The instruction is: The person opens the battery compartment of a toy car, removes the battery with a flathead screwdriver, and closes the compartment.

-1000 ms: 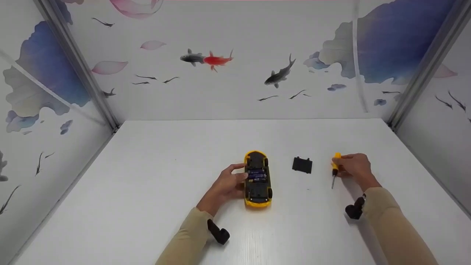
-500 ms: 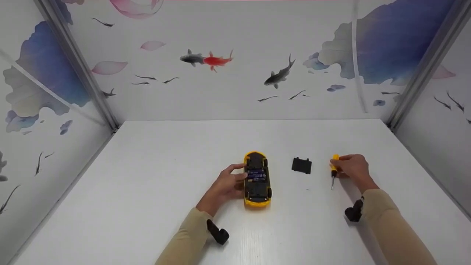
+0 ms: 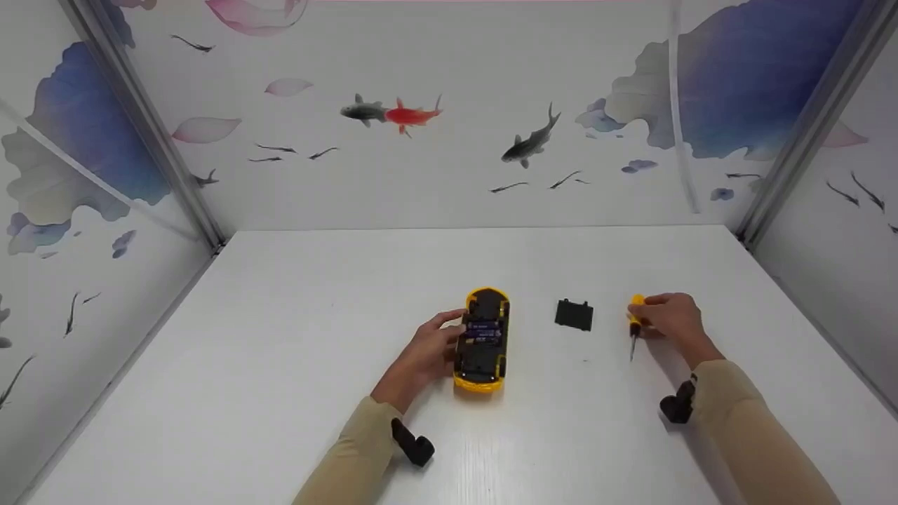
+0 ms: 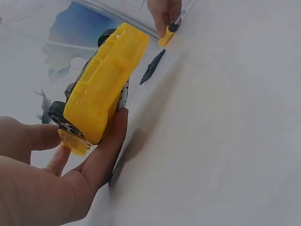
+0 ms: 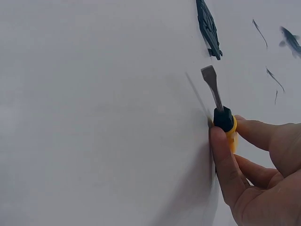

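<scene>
My left hand (image 3: 424,354) grips a yellow toy car (image 3: 483,361) by its left side, its black underside turned up toward the head camera. Purple batteries (image 3: 483,332) sit in the uncovered compartment at the middle of that underside. The left wrist view shows the car's yellow body (image 4: 101,80) tilted, thumb and fingers around its lower end. A yellow-handled screwdriver (image 5: 230,134) is pinched in my right hand (image 3: 675,319), its flat blade pointing toward me in the head view. Between the hands lies a black battery cover (image 3: 574,314) with small tabs on its far edge.
A tiny dark speck (image 3: 585,360), perhaps a screw, lies on the white table (image 3: 337,280) just nearer than the cover. Printed panels (image 3: 435,175) with fish and leaves wall off the back and both sides. Each sleeve carries a black wrist camera (image 3: 678,403).
The toy car has rolled slightly in my left hand, its lower end swinging a little left. My right hand and the screwdriver have shifted slightly left; the cover lies where it was.
</scene>
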A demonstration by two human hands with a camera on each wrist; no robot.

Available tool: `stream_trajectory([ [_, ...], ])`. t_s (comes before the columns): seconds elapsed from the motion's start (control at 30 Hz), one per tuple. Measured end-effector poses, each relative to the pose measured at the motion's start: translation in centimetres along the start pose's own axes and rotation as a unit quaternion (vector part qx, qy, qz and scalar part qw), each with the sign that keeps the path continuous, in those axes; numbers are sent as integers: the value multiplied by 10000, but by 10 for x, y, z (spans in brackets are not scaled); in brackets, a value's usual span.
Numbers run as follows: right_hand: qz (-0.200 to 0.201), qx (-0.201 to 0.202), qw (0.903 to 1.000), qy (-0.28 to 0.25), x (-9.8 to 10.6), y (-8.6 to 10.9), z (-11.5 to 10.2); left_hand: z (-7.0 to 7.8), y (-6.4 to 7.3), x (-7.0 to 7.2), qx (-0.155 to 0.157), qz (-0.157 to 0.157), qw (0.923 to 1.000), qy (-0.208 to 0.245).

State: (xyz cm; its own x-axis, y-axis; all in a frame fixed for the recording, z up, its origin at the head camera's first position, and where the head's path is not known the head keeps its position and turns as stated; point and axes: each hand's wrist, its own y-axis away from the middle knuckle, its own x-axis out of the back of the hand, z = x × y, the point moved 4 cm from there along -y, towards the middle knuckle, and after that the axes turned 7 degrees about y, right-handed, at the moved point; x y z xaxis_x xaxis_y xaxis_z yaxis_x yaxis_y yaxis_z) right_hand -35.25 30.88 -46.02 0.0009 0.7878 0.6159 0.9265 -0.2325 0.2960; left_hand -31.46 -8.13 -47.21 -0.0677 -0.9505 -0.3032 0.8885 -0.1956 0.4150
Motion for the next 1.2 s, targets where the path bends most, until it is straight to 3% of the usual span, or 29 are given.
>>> stream_trajectory([
  [0.37,-128,118,9997,181,1,3,-5,-1,-1,-1,87,-119,9993,335],
  [0.67,-144,158,9997,155,3,9,-2,-6,-3,-1,-16,-253,9986,455],
  [0.77,15,188,9997,152,4,15,-4,-7,-3,-1,5,-276,9972,698],
  [0.97,738,314,9967,91,4,25,-11,-3,-2,2,-42,-174,9940,1082],
  [1.1,1108,635,9918,40,0,30,-19,-3,-2,1,-110,-267,9941,1049],
  [1.2,1175,942,9886,-18,-6,36,-27,-2,-2,0,-210,-466,9946,908],
])
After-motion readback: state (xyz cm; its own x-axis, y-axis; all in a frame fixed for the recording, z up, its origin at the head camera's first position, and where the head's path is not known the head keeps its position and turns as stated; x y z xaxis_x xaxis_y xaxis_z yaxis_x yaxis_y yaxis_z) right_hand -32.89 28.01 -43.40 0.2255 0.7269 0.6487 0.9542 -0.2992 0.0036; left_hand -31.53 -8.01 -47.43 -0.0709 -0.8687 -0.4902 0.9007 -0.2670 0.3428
